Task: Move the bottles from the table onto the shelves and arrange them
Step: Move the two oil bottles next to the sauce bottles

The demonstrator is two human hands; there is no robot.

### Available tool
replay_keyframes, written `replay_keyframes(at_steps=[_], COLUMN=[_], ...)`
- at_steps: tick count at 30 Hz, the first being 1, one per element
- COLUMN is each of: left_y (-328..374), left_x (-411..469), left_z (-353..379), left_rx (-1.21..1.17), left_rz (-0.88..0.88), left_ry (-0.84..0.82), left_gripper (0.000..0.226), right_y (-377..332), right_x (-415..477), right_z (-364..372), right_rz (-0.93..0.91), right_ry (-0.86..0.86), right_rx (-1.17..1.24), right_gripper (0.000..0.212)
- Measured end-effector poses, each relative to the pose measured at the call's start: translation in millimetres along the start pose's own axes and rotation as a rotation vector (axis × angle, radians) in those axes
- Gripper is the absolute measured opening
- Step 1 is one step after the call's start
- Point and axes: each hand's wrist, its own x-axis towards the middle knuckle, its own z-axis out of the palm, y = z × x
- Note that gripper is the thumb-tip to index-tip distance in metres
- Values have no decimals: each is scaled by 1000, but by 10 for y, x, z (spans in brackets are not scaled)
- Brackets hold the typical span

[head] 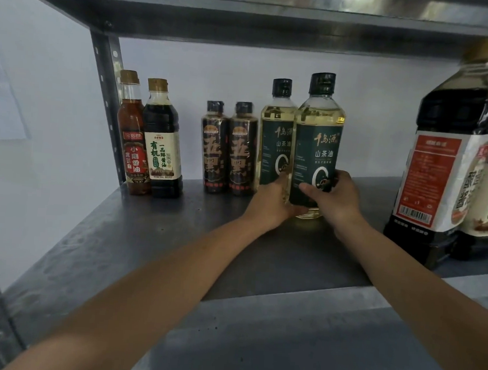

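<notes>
A pale-yellow oil bottle (317, 138) with a dark green label and black cap stands on the grey metal shelf (154, 236). My left hand (270, 206) and my right hand (336, 199) grip its lower part from either side. A matching oil bottle (276, 129) stands just behind it to the left, touching it. Further left, a pair of small dark bottles (229, 149) stand side by side. At the shelf's left end are a red-labelled sesame oil bottle (131, 138) and a dark soy sauce bottle (162, 145).
Two large dark jugs (452, 169) with white and red labels stand at the shelf's right end, close to my right forearm. A perforated upright post (107, 90) is at the back left. Another shelf (247, 16) runs overhead. Behind is a white wall.
</notes>
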Motion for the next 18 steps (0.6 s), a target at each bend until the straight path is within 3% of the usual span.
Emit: replay_keyframes(at_steps=[3,5,18], left_y=[-94,-151,-211], left_x=[-2,15,86], left_z=[-53,-73,-65], left_rx=[332,432,540], left_rz=[-97,-176,-160], left_ry=[-104,-164,-221], left_gripper=[49,48,47], right_y=[25,43,277], right_x=[25,57,632], right_z=[-2,8,210], right_rz=[27,26,17], right_ry=[66,95,54], right_rx=[-25,-73,-169], right_gripper=[55,54,53])
